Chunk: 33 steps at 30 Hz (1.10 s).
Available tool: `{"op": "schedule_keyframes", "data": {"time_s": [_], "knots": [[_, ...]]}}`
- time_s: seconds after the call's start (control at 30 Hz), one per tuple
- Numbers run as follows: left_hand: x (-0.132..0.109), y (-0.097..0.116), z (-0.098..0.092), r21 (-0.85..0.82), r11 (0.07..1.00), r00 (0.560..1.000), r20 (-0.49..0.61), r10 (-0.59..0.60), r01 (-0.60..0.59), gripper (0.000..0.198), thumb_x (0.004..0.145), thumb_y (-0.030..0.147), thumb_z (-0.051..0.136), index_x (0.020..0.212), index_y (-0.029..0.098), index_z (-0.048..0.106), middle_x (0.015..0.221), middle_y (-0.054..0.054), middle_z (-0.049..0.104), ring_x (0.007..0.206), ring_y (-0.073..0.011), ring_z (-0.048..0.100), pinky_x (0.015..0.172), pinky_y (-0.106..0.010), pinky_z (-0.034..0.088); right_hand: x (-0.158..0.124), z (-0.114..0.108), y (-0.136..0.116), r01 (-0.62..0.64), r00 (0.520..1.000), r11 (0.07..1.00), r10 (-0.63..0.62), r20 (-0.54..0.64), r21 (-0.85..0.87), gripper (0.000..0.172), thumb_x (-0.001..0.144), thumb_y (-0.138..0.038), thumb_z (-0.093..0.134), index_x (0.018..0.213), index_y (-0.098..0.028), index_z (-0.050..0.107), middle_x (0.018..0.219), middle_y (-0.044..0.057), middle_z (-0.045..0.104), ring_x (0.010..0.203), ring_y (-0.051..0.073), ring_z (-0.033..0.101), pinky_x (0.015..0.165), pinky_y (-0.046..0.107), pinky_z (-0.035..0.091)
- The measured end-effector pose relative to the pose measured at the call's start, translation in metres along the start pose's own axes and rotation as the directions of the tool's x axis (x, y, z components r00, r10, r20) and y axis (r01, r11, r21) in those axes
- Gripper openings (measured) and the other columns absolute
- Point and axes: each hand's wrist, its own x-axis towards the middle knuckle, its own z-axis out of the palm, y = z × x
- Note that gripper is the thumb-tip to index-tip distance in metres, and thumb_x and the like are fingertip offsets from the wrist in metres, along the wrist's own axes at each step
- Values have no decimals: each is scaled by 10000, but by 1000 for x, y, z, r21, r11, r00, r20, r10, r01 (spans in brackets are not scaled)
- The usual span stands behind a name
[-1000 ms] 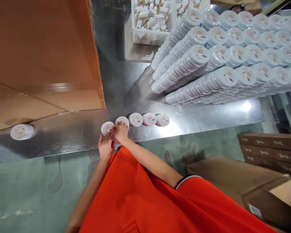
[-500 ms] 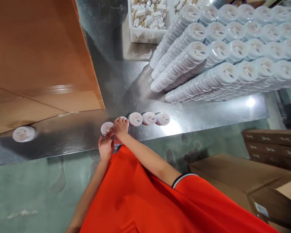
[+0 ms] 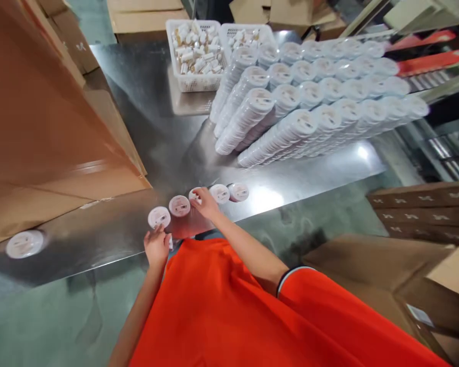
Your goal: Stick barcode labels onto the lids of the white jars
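Note:
Several round white-lidded containers stand in a row along the metal table. My right hand has its fingers bent over the middle container, touching its lid. My left hand is at the near side of the leftmost container in the row, fingertips at its edge; a small white piece shows beside this hand. Between the hands stands another container. Two more containers, one and another, stand to the right. What my left fingers hold, if anything, is too small to tell.
Tall stacks of white-lidded containers fill the back right. Behind them are white baskets with small white pieces. A large carton covers the left, with a lone container before it. Cartons stand at the lower right.
My right hand has moved right along the row, from the second container to the third. My left hand has parted from it, staying by the leftmost one. The view has tilted up and shifted right.

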Motion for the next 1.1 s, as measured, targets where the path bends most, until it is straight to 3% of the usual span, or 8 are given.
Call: {"op": "schedule_keyframes", "data": {"time_s": [0.1,0.2,0.3,0.5,0.6,0.8,0.97,1.1], "knots": [[1,-2,0,-11,1000,1000,-21,17,-17,204,903,295,513,862,204,691,1249,-118,697,1216,-287,609,1081,-496,363,-14,-43,69,-175,977,970,150,-153,-168,368,814,-291,620,1163,-177,597,1288,150,536,1188,278,480,988,406,384],[3,-1,-1,-13,1000,998,-50,24,-25,211,897,293,510,832,198,687,1212,-121,716,1181,-299,630,1059,-509,388,-21,-69,117,-314,947,886,319,-41,-340,415,723,-269,708,1116,-181,605,1447,168,415,1326,342,347,1003,446,351],[1,1,-5,-24,999,996,-79,38,-40,216,887,299,506,829,197,687,1169,-127,732,1154,-305,645,1047,-515,408,-22,-77,135,-311,931,875,359,65,-371,444,682,-237,731,1103,-197,597,1436,140,444,1256,311,420,937,395,389],[-16,11,-14,-91,995,991,-128,-42,31,312,871,387,470,679,232,661,1106,-111,753,1139,-304,648,1038,-500,430,-22,-80,115,-315,949,892,290,-125,-323,405,741,-341,690,1108,-191,606,1438,164,446,1190,324,442,926,406,364],[-23,19,-16,-156,982,984,-130,-124,103,319,852,433,466,741,238,694,1073,-117,762,1106,-309,665,1013,-500,453,-13,-73,95,-145,989,941,148,-15,-306,497,722,-389,715,1170,-218,585,1440,137,448,1203,317,430,934,408,378],[-24,34,-19,-246,952,973,-93,-212,184,347,809,476,474,763,234,719,1053,-110,769,1047,-302,691,1027,-510,451,-1,-57,77,-113,981,946,154,118,-303,685,656,-341,782,1270,-190,520,1358,171,477,1102,298,493,803,358,437],[-29,30,-19,-329,896,935,-86,-344,299,409,776,524,491,880,223,748,947,-105,785,909,-291,723,929,-472,519,-9,-62,83,-137,982,932,173,79,-336,596,709,-320,753,1246,-180,535,1277,168,532,1048,267,528,777,335,431],[-36,21,-18,-382,855,916,-49,-398,351,433,772,559,496,852,220,753,950,-96,784,836,-283,731,850,-436,550,-8,-68,71,-152,979,908,192,65,-391,733,626,-486,816,1238,-178,554,1447,221,436,1248,379,460,955,489,408]]}}
